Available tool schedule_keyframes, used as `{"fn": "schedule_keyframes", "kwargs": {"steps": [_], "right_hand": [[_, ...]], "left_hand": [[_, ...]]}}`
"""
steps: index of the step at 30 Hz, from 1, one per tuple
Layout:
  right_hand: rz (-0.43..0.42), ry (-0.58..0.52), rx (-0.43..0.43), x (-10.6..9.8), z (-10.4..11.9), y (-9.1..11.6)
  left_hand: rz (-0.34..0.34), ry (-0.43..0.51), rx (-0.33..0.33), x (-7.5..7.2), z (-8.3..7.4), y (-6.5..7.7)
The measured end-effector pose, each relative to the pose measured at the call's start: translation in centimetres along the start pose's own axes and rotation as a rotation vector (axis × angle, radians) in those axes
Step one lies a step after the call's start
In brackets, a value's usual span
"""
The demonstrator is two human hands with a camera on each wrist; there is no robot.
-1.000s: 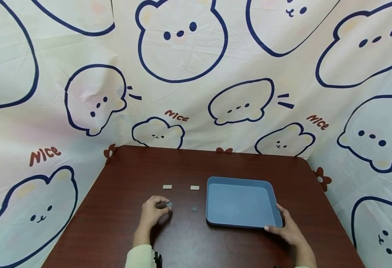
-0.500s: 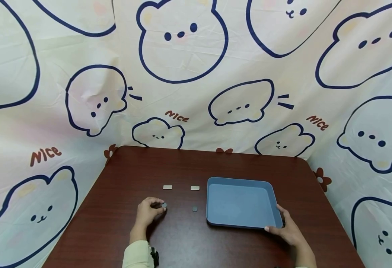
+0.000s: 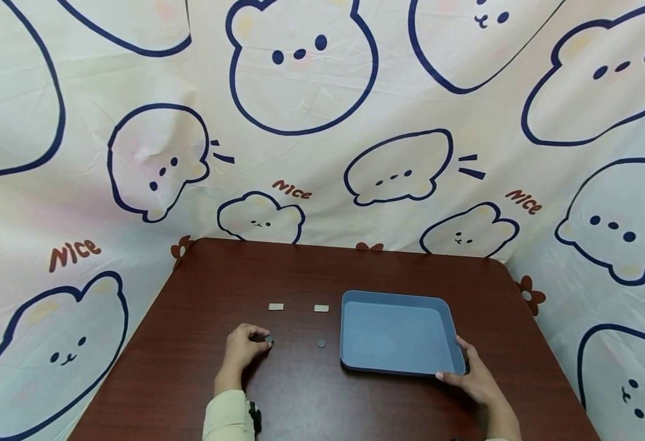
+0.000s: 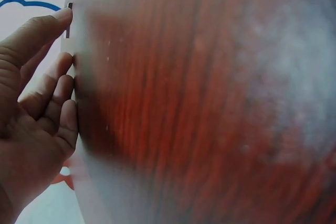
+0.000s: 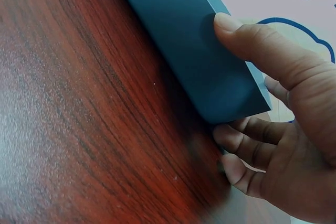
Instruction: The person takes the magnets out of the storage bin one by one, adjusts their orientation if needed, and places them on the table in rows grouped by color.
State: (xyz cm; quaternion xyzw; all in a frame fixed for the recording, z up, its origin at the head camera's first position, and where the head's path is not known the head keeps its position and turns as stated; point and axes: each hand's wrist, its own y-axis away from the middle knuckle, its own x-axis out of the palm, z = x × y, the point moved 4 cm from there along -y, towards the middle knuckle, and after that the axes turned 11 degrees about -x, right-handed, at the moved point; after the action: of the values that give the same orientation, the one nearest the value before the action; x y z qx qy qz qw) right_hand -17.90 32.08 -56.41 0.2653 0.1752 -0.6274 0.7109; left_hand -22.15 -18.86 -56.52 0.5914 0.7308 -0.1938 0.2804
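In the head view my left hand (image 3: 242,348) is left of centre, low over the table. Its thumb and fingertips pinch a small round grey disc (image 3: 269,339). The left wrist view shows the disc only as a thin dark edge at the thumb tip, with the other fingers close to the tabletop (image 4: 173,87). A second grey disc (image 3: 321,343) lies flat between this hand and a shallow blue tray (image 3: 396,334). At the tray's near right corner my right hand (image 3: 478,373) grips the tray, its thumb against the front wall (image 5: 210,61) and its fingers round the side.
Behind the discs lie two small pale rectangular pieces, one on the left (image 3: 276,307) and one on the right (image 3: 321,309). A cloth printed with cartoon bears (image 3: 300,86) hangs beyond the brown table (image 3: 300,404) and along its sides.
My left hand has shifted a little to the left with the pinched disc, then stayed almost still over the last half second. The right hand and the tray have kept their places.
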Motion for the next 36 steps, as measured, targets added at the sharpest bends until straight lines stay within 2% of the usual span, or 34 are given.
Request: {"fn": "schedule_keyframes", "kwargs": {"steps": [10, 20, 28, 33, 36], "right_hand": [[-0.005, -0.016, -0.017, 0.2, -0.2, 0.1], [0.0, -0.016, -0.031, 0.2, 0.2, 0.4], [0.002, -0.005, -0.018, 0.4, 0.4, 0.2], [0.021, 0.079, -0.044, 0.3, 1.1, 0.5], [-0.005, 0.176, -0.077, 0.2, 1.9, 0.8]], "left_hand": [[0.015, -0.054, 0.013, -0.2, 0.1, 0.2], [0.032, -0.049, -0.029, -0.1, 0.6, 0.3], [0.038, -0.038, -0.034, -0.2, 0.7, 0.2], [0.016, -0.011, -0.028, -0.8, 0.0, 0.8], [-0.029, -0.017, 0.014, -1.5, -1.0, 1.5]]}}
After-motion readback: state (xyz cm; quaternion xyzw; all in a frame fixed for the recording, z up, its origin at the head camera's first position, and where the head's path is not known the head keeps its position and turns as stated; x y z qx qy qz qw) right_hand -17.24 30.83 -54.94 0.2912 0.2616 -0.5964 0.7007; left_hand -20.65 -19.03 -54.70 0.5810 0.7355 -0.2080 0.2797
